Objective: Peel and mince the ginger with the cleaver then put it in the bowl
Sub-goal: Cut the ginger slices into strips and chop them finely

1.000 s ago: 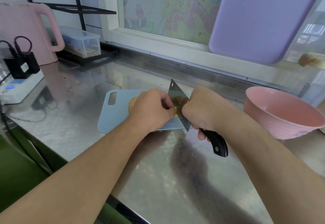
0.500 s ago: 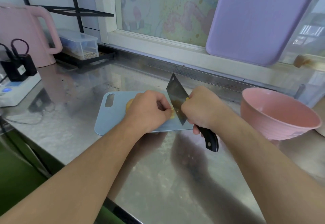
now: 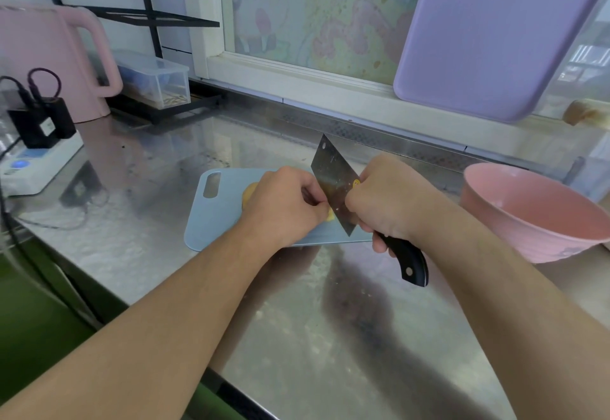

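My left hand (image 3: 284, 205) grips a yellowish piece of ginger (image 3: 249, 192) over the pale blue cutting board (image 3: 218, 218); most of the ginger is hidden under my fingers. My right hand (image 3: 386, 198) holds the cleaver (image 3: 335, 182) by its black handle, close to the blade. The steel blade stands tilted between my two hands, its edge against the ginger's right end. A pink bowl (image 3: 541, 221) stands on the counter to the right of my right forearm, and it looks empty.
The steel counter (image 3: 330, 320) runs to a front edge at the lower left. A pink kettle (image 3: 49, 60), a white power strip (image 3: 36, 165) with black plugs and a clear box (image 3: 155, 80) stand at the back left. A lilac board (image 3: 495, 33) leans on the window.
The blade has shifted slightly against the ginger between my hands. Both hands keep their grips over the board; the view has drifted a little.
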Demonstrator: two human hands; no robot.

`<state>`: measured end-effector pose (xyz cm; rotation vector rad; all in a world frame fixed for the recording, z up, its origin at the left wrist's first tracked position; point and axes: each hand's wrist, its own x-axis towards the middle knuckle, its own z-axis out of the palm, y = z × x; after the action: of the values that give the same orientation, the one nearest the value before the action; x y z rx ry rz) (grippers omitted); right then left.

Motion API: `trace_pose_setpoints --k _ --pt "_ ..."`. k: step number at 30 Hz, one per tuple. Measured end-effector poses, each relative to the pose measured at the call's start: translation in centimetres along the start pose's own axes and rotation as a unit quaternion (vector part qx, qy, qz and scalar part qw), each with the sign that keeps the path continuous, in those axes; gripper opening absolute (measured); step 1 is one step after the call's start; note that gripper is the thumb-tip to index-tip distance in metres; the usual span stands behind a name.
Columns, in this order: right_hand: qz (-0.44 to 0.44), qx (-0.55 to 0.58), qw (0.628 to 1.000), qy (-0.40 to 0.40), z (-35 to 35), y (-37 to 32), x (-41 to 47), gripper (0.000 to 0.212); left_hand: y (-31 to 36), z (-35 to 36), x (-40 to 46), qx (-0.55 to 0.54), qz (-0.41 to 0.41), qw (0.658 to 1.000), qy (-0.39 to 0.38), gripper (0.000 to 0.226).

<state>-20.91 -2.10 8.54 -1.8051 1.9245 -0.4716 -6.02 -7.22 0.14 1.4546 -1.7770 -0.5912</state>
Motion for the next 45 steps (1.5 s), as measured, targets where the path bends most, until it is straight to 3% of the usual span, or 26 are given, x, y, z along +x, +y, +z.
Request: trace_pose_setpoints --k 17,29,36,45 --pt "0.018 -0.023 0.999 -0.044 0.3 -0.8 -0.9 0.015 0.1 -0.2 -0.1 0.019 0.011 1.000 0.001 0.013" --pt "0.023 0.008 1.000 -0.019 1.1 0.2 0.2 0.014 0.4 -0.5 -0.3 0.013 -0.003 1.000 -0.010 0.004" --pt "0.016 0.019 1.000 -0.008 -0.1 0.4 0.3 0.013 0.4 -1.3 -0.3 -0.031 0.008 0.999 -0.014 0.010" --pt "0.006 0.002 1.000 -0.018 -0.4 -0.1 -0.3 0.012 -0.2 -1.4 -0.2 -0.013 0.037 0.999 -0.034 0.013"
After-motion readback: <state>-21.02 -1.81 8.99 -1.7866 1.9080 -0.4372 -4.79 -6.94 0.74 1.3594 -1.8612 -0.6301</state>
